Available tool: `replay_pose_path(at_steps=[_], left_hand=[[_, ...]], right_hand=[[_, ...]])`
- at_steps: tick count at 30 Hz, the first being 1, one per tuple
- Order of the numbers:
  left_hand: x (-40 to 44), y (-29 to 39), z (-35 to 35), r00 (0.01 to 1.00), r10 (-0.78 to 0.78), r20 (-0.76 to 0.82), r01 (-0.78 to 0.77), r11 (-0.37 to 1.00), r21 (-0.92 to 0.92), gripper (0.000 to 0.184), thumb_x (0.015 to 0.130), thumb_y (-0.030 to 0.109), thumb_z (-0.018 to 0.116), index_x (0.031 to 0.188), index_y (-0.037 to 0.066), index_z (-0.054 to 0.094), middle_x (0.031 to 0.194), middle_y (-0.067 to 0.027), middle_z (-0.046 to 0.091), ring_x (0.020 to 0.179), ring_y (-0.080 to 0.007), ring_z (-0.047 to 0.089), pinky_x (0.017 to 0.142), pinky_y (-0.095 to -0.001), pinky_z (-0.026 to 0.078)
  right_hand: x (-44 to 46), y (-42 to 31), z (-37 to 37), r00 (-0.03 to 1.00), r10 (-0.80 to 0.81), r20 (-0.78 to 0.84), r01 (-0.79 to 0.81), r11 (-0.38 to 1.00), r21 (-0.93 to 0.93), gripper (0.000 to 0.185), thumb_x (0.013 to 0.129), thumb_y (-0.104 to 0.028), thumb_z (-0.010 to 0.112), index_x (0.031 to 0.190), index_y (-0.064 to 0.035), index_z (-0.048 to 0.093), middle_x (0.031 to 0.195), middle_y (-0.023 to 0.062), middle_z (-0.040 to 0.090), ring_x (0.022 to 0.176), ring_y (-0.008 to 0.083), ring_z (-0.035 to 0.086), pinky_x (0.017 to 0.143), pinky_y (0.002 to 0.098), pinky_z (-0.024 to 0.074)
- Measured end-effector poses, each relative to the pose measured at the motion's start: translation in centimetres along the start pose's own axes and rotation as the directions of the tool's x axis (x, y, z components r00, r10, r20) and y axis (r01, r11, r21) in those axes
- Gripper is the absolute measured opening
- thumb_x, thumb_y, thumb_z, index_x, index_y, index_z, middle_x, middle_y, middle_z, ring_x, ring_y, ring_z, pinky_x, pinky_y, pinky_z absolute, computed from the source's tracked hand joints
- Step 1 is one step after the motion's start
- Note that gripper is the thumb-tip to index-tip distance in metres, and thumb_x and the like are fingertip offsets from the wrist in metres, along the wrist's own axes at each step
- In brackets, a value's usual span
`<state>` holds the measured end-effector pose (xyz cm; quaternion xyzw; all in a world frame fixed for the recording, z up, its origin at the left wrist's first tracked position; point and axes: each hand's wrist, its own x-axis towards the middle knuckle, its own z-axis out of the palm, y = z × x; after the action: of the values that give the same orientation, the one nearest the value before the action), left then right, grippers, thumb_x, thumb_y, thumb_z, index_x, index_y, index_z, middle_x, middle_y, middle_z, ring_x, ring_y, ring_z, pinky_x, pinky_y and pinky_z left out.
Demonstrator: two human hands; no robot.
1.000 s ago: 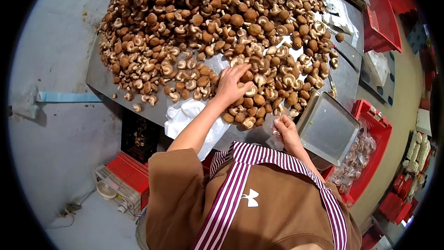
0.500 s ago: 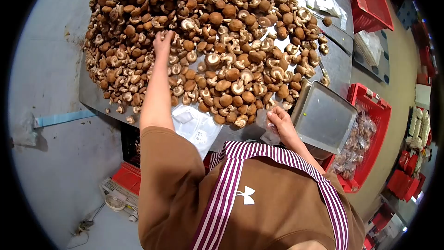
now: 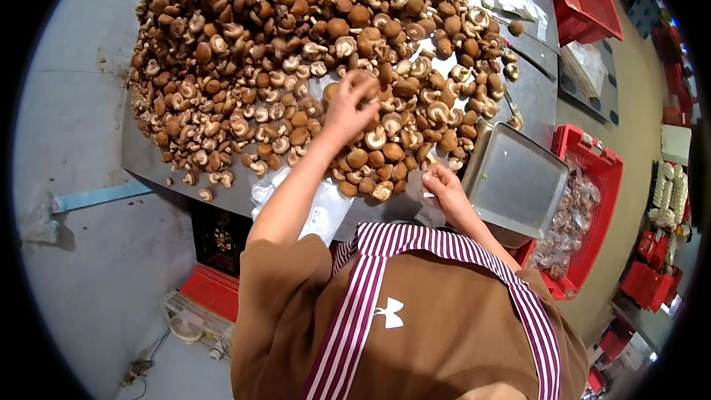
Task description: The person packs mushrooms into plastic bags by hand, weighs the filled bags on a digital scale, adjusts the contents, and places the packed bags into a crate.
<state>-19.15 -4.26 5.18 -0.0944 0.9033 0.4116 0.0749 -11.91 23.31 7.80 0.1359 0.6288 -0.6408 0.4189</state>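
Observation:
Brown mushrooms [image 3: 259,44] lie heaped over the metal table [image 3: 152,163]. Over the front middle of the heap is my left hand [image 3: 352,107], blurred, its fingers curled; whether a mushroom is in them cannot be made out. My right hand [image 3: 443,184] pinches a clear plastic bag [image 3: 429,211] at the front edge of the table, just left of the metal tray [image 3: 518,181]. White plastic bags [image 3: 326,211] lie under my left forearm at the table's edge.
A red crate [image 3: 592,215] with bagged mushrooms [image 3: 574,222] stands right of the tray. Another red crate [image 3: 585,0] is at the upper right. A dark-handled tool [image 3: 529,59] lies on the table's right side. On the left is a grey wall [image 3: 67,118].
My left hand moved from the front of the heap to its left part, then back right to the middle. My right hand stays by the tray with the clear bag. The view has shifted slightly.

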Motion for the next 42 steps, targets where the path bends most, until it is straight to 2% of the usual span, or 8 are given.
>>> replay_pose_path(at_steps=[4, 7, 13, 20, 29, 35, 40, 42], left_hand=[[-2.4, -1.1, 0.7, 0.960, 0.278, 0.013, -0.276, 0.943, 0.188, 0.048, 0.084, 0.039, 0.067, 0.130, 0.030, 0.061, 0.157, -0.0060, 0.030, 0.145, -0.0313, 0.024, 0.120, -0.0526, 0.016], [-1.8, -0.3, -3.4, 0.990, -0.005, -0.141, -0.015, 0.990, -0.141, 0.039, 0.089, 0.031, 0.064, 0.126, 0.019, 0.064, 0.151, -0.0110, 0.036, 0.140, -0.0292, 0.034, 0.116, -0.0489, 0.028], [6.0, -9.2, -10.2, 0.826, -0.307, -0.472, 0.235, 0.950, -0.207, 0.062, 0.091, 0.030, 0.065, 0.145, 0.013, 0.041, 0.152, -0.0134, 0.031, 0.135, -0.0314, 0.038, 0.111, -0.0455, 0.035], [13.3, -5.1, -6.3, 0.829, -0.448, -0.336, 0.365, 0.887, -0.281, 0.081, 0.084, 0.040, 0.071, 0.149, 0.012, 0.032, 0.153, -0.0195, 0.020, 0.140, -0.0393, 0.025, 0.113, -0.0564, 0.028], [6.6, -2.4, 1.0, 0.989, 0.019, -0.144, 0.016, 0.971, 0.240, 0.058, 0.085, 0.039, 0.068, 0.137, 0.019, 0.053, 0.152, -0.0174, 0.032, 0.145, -0.0361, 0.019, 0.115, -0.0527, 0.027], [0.2, -2.6, 1.0, 0.976, 0.205, -0.070, -0.181, 0.948, 0.262, 0.055, 0.086, 0.035, 0.068, 0.137, 0.021, 0.055, 0.151, -0.0094, 0.038, 0.148, -0.0331, 0.013, 0.118, -0.0538, 0.022], [-2.4, -3.3, -2.2, 0.976, 0.152, -0.159, -0.146, 0.988, 0.048, 0.020, 0.090, 0.019, 0.063, 0.106, 0.011, 0.072, 0.116, -0.0064, 0.069, 0.111, -0.0204, 0.063, 0.104, -0.0377, 0.046], [-1.4, -4.5, -4.6, 0.978, 0.017, -0.209, -0.013, 1.000, 0.020, 0.018, 0.090, 0.016, 0.064, 0.106, 0.010, 0.071, 0.116, -0.0068, 0.067, 0.108, -0.0188, 0.062, 0.099, -0.0358, 0.049]], right_hand=[[-0.4, 0.1, 0.0, 0.999, 0.038, 0.005, -0.038, 0.999, -0.009, 0.014, 0.099, -0.022, 0.056, 0.091, -0.0109, 0.051, 0.069, -0.0021, 0.057, 0.053, 0.0044, 0.047, 0.043, 0.0206, 0.0293], [-0.4, 0.0, 0.2, 0.999, 0.035, 0.008, -0.036, 0.999, 0.012, 0.014, 0.099, -0.021, 0.056, 0.091, -0.0108, 0.051, 0.070, -0.0022, 0.056, 0.053, 0.0046, 0.047, 0.043, 0.0206, 0.0296], [-0.4, -0.4, -0.3, 0.998, 0.061, -0.002, -0.061, 0.998, -0.030, 0.014, 0.098, -0.022, 0.057, 0.092, -0.0108, 0.052, 0.073, -0.0030, 0.056, 0.058, 0.0050, 0.051, 0.046, 0.0214, 0.0311], [0.4, 0.2, -0.3, 1.000, 0.011, 0.016, -0.011, 1.000, 0.026, 0.015, 0.098, -0.024, 0.057, 0.095, -0.0098, 0.053, 0.070, -0.0019, 0.056, 0.052, 0.0047, 0.042, 0.045, 0.0201, 0.0285], [-0.2, -0.2, 0.5, 1.000, 0.011, -0.004, -0.011, 1.000, 0.007, 0.015, 0.098, -0.023, 0.057, 0.093, -0.0099, 0.054, 0.070, -0.0021, 0.057, 0.052, 0.0047, 0.043, 0.044, 0.0195, 0.0299], [-1.0, 0.4, 0.1, 1.000, 0.001, 0.015, -0.002, 1.000, 0.025, 0.013, 0.098, -0.023, 0.059, 0.091, -0.0127, 0.054, 0.071, -0.0043, 0.057, 0.057, 0.0038, 0.052, 0.045, 0.0197, 0.0307], [-1.4, 0.3, -0.1, 0.999, 0.032, 0.000, -0.032, 0.999, 0.011, 0.013, 0.098, -0.022, 0.058, 0.092, -0.0123, 0.053, 0.071, -0.0035, 0.057, 0.057, 0.0040, 0.051, 0.044, 0.0195, 0.0304], [-1.2, 0.4, -0.1, 1.000, 0.026, 0.006, -0.027, 0.999, 0.026, 0.013, 0.098, -0.022, 0.058, 0.093, -0.0120, 0.053, 0.071, -0.0032, 0.057, 0.057, 0.0041, 0.051, 0.044, 0.0198, 0.0304]])
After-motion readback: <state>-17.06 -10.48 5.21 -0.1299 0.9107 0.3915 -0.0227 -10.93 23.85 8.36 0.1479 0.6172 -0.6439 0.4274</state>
